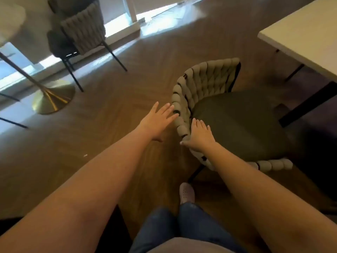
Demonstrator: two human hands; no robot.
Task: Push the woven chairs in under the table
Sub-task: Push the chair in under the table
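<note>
Legs in jeans (182,225), one pale shoe (186,193): planted on the wooden floor (127,88), just behind the near chair.

Left hand (156,123): fingers straight and apart, tips touching the outer side of the chair's braided back; it gripped nothing.

Right hand (200,136): laid flat over the back's top rim, fingers straight toward the seat, thumb outside; resting, not clamped.

Woven chair (197,83): stood on the floor near the white table's (300,33) corner, seat turned toward it, not yet under the top.

Second woven chair (82,33): well apart, by the far wall, beside a brass-based round table (52,97).

Step in hand, by judgement: bracing the near chair's back to begin the push. The next move would call for a steady shove toward the table, steering the seat clear of the dark table leg (306,105).
</note>
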